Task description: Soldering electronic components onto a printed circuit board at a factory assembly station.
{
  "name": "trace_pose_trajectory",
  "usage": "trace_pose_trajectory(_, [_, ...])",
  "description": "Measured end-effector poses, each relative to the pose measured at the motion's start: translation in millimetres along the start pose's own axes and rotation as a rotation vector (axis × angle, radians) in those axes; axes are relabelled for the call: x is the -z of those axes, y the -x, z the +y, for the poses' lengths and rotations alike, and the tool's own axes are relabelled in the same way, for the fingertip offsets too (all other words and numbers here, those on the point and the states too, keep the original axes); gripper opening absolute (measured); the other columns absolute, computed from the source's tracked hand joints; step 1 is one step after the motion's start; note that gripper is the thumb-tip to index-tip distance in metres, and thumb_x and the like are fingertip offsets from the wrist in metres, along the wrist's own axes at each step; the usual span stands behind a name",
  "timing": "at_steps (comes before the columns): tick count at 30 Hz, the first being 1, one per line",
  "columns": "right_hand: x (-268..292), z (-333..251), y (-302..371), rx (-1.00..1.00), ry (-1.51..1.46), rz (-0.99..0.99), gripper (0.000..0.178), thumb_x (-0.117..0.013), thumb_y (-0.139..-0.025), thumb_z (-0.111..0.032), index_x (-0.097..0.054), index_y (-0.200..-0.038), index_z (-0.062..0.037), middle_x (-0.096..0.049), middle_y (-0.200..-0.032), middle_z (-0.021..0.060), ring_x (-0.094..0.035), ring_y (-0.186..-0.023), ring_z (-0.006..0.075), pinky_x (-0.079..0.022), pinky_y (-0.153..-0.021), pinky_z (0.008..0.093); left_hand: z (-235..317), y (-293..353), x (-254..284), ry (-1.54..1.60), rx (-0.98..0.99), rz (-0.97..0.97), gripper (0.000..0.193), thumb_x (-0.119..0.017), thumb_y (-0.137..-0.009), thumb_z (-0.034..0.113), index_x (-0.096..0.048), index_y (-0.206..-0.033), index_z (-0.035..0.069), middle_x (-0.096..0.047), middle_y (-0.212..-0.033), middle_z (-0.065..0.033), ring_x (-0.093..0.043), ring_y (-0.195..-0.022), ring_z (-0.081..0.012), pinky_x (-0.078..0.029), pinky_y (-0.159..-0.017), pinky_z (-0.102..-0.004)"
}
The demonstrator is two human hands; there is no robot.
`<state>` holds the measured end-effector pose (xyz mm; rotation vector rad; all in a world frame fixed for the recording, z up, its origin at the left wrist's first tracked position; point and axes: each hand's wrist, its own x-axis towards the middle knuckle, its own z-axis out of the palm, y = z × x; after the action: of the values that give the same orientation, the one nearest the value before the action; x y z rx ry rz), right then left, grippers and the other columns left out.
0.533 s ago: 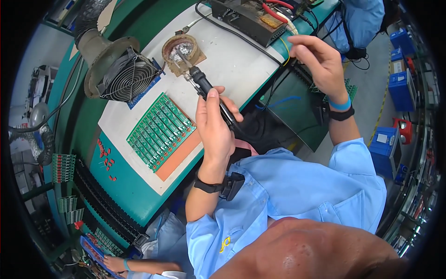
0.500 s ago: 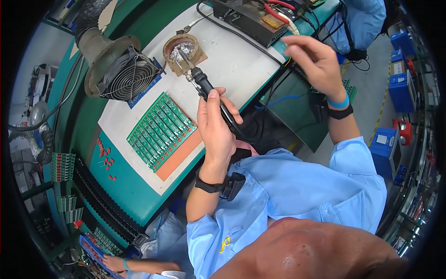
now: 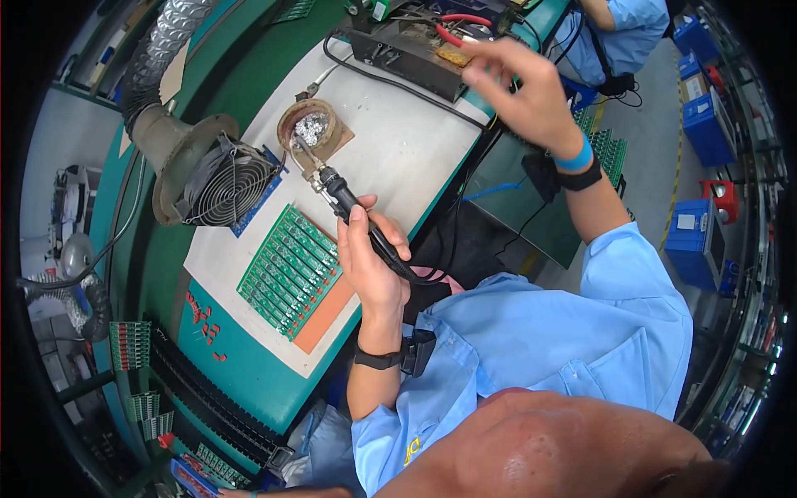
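The left hand [image 3: 374,261] has its grip clamped round a soldering iron [image 3: 334,184], tip at the bowl [image 3: 332,133] on the table [image 3: 249,378]. The right hand [image 3: 523,95] hovers near a black box [image 3: 407,68]; I can't tell if its grip is together.

So I'm holding the soldering tool [image 3: 339,191] in my left hand [image 3: 372,264], and it's pointing at the bowl [image 3: 334,129]; circuit boards [image 3: 289,270] are lying left of my hand, fan [image 3: 226,191] sitting behind them.
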<state>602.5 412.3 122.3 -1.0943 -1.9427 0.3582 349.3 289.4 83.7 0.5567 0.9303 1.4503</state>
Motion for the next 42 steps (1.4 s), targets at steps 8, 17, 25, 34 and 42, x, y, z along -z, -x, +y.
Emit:
trace_pose_trajectory(8, [7.8,33.9,-46.4,0.131,0.386,0.034,0.054,-0.08,-0.092,-0.033,-0.064,-0.128,0.0045,-0.068,-0.124,0.0199,-0.063,-0.115,0.0357,-0.049,-0.102,0.042,3.5,-3.0,1.2,0.043,0.031,-0.11,0.032,-0.04,-0.114,0.029,-0.052,-0.124,0.001,-0.049,-0.065,-0.0051,-0.045,-0.05,-0.0129,-0.039,-0.047,-0.027])
trace_pose_trajectory(17, [4.2,32.5,-62.1,0.047,0.347,0.02,0.044,-0.074,-0.095,-0.036,-0.07,-0.119,0.001,-0.069,-0.112,0.0203,-0.064,-0.11,0.0364,-0.051,-0.098,0.0417,4.9,-8.4,-3.7,0.04,0.041,-0.067,0.037,-0.037,-0.115,0.034,-0.051,-0.125,0.001,-0.045,-0.062,-0.0041,-0.042,-0.048,-0.0133,-0.037,-0.046,-0.0271])
trace_pose_trajectory(25, [19.3,75.0,-72.0,0.121,0.363,-0.001,0.04,-0.076,-0.097,-0.029,-0.072,-0.127,-0.0049,-0.07,-0.118,0.0144,-0.064,-0.111,0.0296,-0.052,-0.097,0.0407,6.4,-14.6,-28.2,0.055,0.055,-0.046,0.047,-0.032,-0.115,0.043,-0.051,-0.125,0.001,-0.043,-0.061,-0.0032,-0.04,-0.047,-0.0127,-0.034,-0.045,-0.0271])
trace_pose_trajectory(34, [55.3,69.9,-80.6,0.383,0.351,0.249,0.036,-0.076,-0.096,-0.023,-0.07,-0.126,-0.004,-0.067,-0.12,0.0143,-0.064,-0.111,0.0313,-0.052,-0.099,0.0404,10.4,-20.4,-50.9,0.015,0.05,-0.032,0.051,-0.03,-0.116,0.047,-0.051,-0.125,0.002,-0.043,-0.06,-0.0025,-0.04,-0.047,-0.0124,-0.033,-0.045,-0.027])
trace_pose_trajectory(42, [79.3,51.9,-61.4,0.031,-0.243,0.046,0.042,-0.076,-0.094,-0.016,-0.066,-0.133,-0.004,-0.064,-0.122,0.0146,-0.064,-0.112,0.0314,-0.051,-0.1,0.0408,-0.6,-23.2,-64.2,0.05,0.046,-0.017,0.054,-0.029,-0.114,0.051,-0.051,-0.126,0.003,-0.043,-0.059,-0.0027,-0.039,-0.046,-0.0131,-0.032,-0.045,-0.027])
